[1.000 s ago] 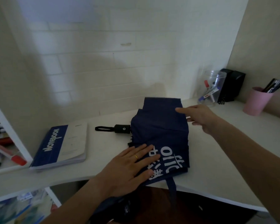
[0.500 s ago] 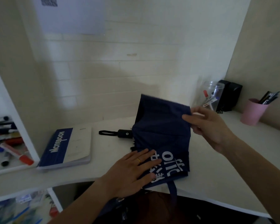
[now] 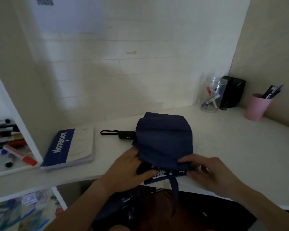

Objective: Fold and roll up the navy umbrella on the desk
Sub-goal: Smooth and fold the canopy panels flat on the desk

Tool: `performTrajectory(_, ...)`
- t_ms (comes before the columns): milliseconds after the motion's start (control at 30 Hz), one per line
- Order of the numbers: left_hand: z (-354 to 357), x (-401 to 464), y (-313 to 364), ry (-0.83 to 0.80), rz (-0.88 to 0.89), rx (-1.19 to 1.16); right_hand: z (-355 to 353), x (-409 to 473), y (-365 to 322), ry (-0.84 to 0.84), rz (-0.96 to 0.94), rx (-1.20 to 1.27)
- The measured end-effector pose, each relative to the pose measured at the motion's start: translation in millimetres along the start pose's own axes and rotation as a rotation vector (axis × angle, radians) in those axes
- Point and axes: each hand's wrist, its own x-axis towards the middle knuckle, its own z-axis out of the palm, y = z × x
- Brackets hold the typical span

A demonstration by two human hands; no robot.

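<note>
The navy umbrella (image 3: 164, 139) lay on the white table (image 3: 232, 147), near its front edge, with the cloth folded over into a flat bundle. Its black handle (image 3: 126, 135) with a wrist loop pointed to the left, toward a blue and white notebook (image 3: 68, 147) that lay just beside it. A strap (image 3: 174, 185) of the umbrella hung down over the table edge.

Both hands were at the near edge of the cloth. The left hand (image 3: 132, 167) had its fingers curled around the left corner of the folded cloth, with the thumb lying on the white printed part below. The right hand (image 3: 205, 170) pinched the right part of the same edge, the fingers bent over the fold and the thumb under it. The picture was a little blurred there, so the exact place of each fingertip could not be told.

Far at the right back of the table stood a clear jar (image 3: 213, 95) with markers, a black box (image 3: 233, 92) and a pink cup (image 3: 257, 107) with pens.
</note>
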Motion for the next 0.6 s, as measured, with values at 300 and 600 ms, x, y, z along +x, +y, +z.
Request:
performTrajectory(300,-11.9,4.6,41.5,0.433,-0.555,-0.738,5.0,1.1,12.6,0.027,-0.008,0.110)
performTrajectory(600,-3.5,-4.8,28.1,0.236,-0.489,-0.629,-4.3,7.2,-5.2,0.025,0.074,0.167)
